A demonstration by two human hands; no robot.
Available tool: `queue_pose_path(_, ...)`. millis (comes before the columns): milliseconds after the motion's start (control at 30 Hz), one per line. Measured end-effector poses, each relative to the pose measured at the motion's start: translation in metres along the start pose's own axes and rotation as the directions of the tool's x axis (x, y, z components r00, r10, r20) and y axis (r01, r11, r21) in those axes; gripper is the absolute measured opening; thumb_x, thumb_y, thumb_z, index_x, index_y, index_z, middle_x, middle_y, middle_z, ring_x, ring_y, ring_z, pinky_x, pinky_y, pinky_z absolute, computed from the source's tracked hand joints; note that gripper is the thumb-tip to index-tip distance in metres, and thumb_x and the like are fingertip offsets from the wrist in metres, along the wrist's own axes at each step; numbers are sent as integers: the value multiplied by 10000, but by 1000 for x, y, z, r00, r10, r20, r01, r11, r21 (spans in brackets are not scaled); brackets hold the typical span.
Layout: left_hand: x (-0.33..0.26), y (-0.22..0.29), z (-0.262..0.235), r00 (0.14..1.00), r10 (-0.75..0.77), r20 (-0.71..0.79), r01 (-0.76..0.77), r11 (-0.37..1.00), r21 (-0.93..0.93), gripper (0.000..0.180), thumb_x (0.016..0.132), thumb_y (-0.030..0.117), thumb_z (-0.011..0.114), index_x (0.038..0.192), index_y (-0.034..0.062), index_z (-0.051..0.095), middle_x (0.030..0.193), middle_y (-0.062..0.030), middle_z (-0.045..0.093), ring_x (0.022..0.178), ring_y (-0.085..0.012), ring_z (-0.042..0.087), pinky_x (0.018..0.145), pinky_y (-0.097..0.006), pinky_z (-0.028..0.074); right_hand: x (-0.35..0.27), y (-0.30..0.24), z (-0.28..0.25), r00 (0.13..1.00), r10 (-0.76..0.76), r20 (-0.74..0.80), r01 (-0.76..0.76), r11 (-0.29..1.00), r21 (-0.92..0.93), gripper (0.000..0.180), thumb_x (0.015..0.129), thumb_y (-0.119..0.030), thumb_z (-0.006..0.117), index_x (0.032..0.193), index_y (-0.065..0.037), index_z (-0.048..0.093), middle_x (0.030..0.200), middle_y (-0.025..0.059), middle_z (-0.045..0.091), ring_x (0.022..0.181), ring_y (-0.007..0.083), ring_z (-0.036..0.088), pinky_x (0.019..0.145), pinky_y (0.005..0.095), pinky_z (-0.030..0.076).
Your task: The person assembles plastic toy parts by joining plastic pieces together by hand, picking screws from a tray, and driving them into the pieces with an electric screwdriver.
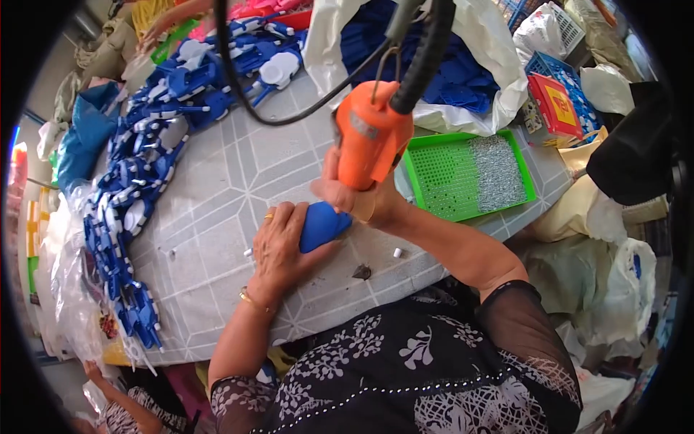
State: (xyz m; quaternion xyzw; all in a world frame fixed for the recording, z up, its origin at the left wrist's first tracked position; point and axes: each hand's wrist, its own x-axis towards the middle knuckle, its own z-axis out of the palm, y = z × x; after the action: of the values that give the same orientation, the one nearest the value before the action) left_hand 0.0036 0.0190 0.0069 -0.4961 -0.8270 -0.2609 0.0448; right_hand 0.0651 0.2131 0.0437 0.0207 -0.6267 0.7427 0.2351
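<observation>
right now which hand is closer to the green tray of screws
Right. The right hand, gripping the orange power screwdriver, sits just beside the green tray at its left edge. The left hand rests on the blue plastic piece, farther from the tray.

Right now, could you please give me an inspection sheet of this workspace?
Surface: table with a grey line-patterned cover.
Job's things: blue plastic part; orange power screwdriver.
Clutter: pile of blue-and-white parts; green tray of screws; small loose bits near the hands.
Grippers: left hand grips the part; right hand holds the screwdriver upright on it.
Cables: black cable and thick hose.
Surroundings: plastic bags, crates; another person's arm at top left.
</observation>
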Motion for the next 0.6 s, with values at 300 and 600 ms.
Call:
queue_pose_path(300, 8, 10, -4, 999, -41, 18, 41, 999, 2, 674, 759, 418, 859, 1261, 34, 629, 1120, -152, 612, 1056, -379, 601, 879, -482, 507, 20, -51, -40, 946, -186, -264, 207, 977, 55, 198, 923, -119, 790, 914, -88, 594, 645, -29, 572, 526, 30, 502, 486, 197, 363)
queue_pose_path(600, -57, -2, -120, 950, -170, -262, 218, 961, 168, 708, 667, 278, 946, 1253, 2, 660, 1135, -195, 659, 1017, -407, 650, 892, -481, 542, -13, -53, -110, 632, -735, -246, 178, 447, -877, 732, 935, -107, 709, 1553, 52, 350, 1544, 206, 443, 1397, 294, 457, 1187, 447, 326)
